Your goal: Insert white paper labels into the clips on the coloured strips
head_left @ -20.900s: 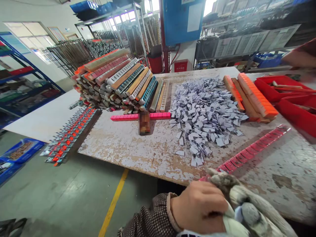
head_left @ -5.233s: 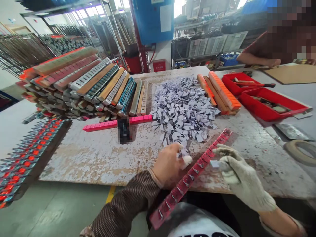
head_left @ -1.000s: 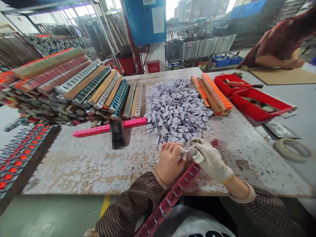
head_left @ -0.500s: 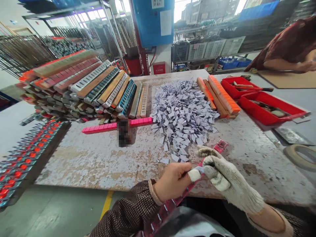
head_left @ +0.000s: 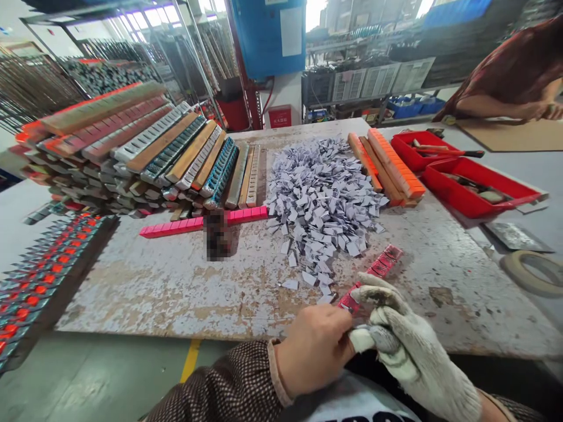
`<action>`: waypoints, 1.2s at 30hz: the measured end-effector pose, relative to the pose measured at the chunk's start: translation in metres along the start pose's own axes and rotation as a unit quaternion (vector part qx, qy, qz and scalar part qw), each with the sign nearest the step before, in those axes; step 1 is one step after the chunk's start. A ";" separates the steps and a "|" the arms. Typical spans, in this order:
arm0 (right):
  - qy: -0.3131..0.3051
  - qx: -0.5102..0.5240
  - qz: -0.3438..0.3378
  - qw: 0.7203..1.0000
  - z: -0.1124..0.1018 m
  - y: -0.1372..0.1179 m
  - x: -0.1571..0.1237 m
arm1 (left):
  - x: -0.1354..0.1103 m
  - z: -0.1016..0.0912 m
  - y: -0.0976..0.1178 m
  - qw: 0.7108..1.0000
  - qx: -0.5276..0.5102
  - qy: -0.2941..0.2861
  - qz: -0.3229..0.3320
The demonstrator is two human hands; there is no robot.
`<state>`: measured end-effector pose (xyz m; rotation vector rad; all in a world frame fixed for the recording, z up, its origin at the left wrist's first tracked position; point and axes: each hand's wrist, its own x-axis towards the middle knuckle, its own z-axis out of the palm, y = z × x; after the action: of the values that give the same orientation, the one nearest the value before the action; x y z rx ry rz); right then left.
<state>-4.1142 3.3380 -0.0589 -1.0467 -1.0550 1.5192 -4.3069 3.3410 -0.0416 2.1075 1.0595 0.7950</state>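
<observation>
A pink slotted bar (head_left: 385, 262) slants from the tabletop down towards my lap, its lower part hidden behind my hands and forearm. My left hand (head_left: 314, 346), bare with white wrapping on the thumb, is closed around the hidden stretch of the bar. My right hand (head_left: 416, 349) wears a white knitted glove. Its fingers are bent together over the bar, touching the left thumb tip; whatever they pinch is hidden. Just beyond both hands lies a heap of small whitish-grey flat pieces (head_left: 325, 199), with a few loose ones nearest me.
A pink bar (head_left: 176, 227) lies on the worn table (head_left: 167, 293). Many stacked bars (head_left: 132, 152) stand at left, orange-covered bars (head_left: 391, 167) at right. Red bins (head_left: 484, 187) and a tape roll (head_left: 532, 272) are further right. Another person (head_left: 505, 82) works at the far right.
Both hands have moved down and closer to my body along the pink bar. More of its far end now shows. The view has shifted slightly.
</observation>
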 end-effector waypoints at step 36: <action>-0.025 -0.525 -0.364 0.769 -0.040 0.004 0.075 | 0.038 -0.017 -0.078 0.952 -0.244 -0.005 -0.183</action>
<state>-4.0889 3.4161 -0.0816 -1.0608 -2.1357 0.2209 -4.3364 3.4140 -0.0818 1.4476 1.0738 0.7643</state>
